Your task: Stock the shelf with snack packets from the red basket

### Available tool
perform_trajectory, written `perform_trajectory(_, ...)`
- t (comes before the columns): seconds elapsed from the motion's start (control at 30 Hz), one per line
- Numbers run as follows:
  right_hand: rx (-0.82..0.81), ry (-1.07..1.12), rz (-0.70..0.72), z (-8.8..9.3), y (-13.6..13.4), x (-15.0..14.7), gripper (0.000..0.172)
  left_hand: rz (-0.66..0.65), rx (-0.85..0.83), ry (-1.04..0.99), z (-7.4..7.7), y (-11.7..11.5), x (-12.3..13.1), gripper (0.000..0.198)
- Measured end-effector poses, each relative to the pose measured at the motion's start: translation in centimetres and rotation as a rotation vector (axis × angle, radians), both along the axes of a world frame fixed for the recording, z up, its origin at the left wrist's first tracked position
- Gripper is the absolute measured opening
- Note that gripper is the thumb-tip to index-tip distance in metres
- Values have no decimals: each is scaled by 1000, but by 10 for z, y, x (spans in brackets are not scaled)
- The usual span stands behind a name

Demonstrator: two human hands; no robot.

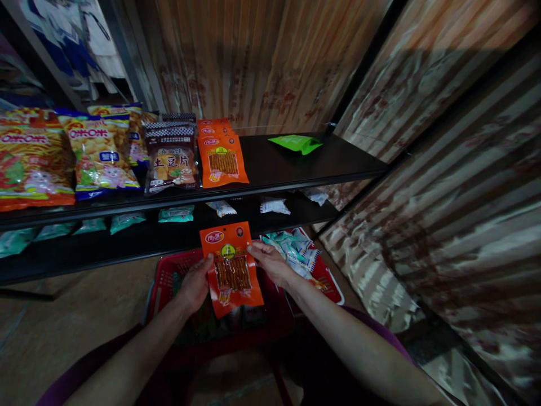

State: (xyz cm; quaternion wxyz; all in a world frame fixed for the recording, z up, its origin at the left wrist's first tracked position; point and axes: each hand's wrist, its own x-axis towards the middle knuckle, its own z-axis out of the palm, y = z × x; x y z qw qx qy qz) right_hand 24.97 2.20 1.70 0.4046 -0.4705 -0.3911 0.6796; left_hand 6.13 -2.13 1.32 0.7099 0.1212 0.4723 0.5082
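- While the left hand (195, 285) pinches its nine o'clock edge and the right hand (270, 262) its three o'clock edge, the orange snack packet (231, 269) hangs over the red basket (164, 279).
- Its clear window shows thin brown sticks.

I am wearing something purple. The cloth (71, 378) is showing as a dull, dark band under my left forearm (139, 349), and it is showing again as a curved edge beside my right forearm (338, 332). In this dim light I cannot tell whether it is sleeve or trouser leg. Both forearms are showing bare all the way to the bottom edge, and my left hand (194, 285) and right hand (270, 262) are going uncovered too.
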Motion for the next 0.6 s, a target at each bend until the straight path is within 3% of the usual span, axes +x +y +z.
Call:
perform_trajectory(0.17, -56, 25, 57, -6, 0, 0, 34, 28, -17, -35, 4, 7, 0, 22)
perform_trajectory(0.43, -90, 109, -5, 7, -5, 2, 34, -60, 39, -42, 6, 9, 0, 26)
perform_trajectory(0.6, -66, 131, -89, 4, -4, 5, 30, -58, 43, -53, 9, 9, 5, 27)
